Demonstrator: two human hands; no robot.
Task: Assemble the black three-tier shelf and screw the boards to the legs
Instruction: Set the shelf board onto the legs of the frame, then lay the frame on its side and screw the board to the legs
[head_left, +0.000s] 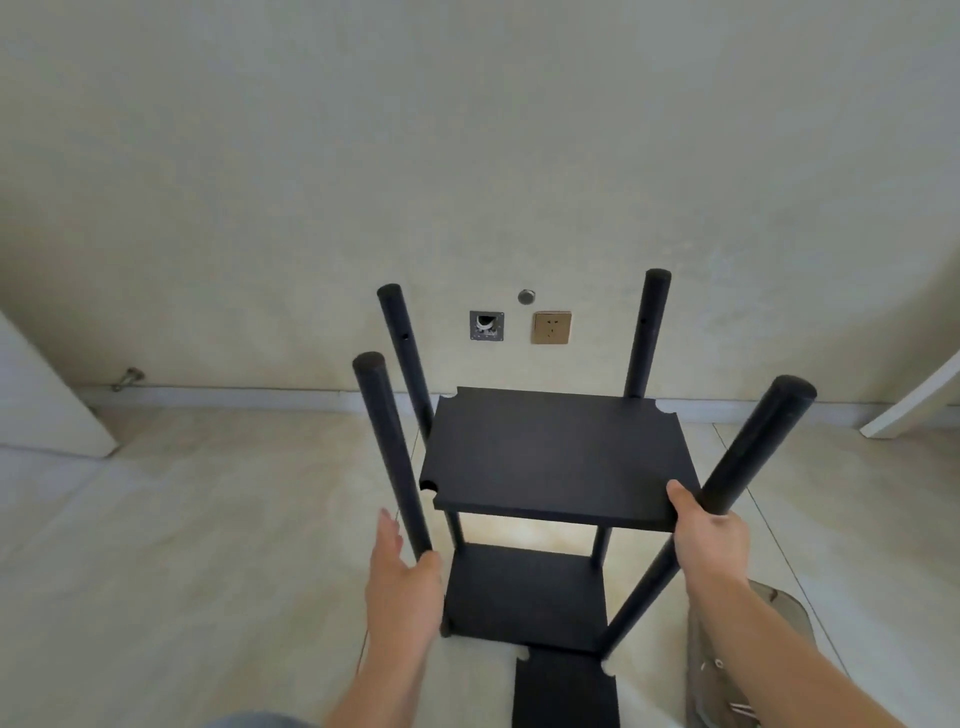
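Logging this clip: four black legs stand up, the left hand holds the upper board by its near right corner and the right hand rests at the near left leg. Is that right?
The hands are swapped. In the head view the right hand grips the upper board at its near right corner, and the left hand rests at the near left leg. Four black legs do stand up.

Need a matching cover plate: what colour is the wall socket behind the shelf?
Gold, or brassy; the socket shows best in the head view, low on the wall.

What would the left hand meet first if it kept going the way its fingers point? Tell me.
Probably nothing close: the left hand points up beside the near-left leg, which it already touches. Beyond lie floor and wall, though depth is unclear.
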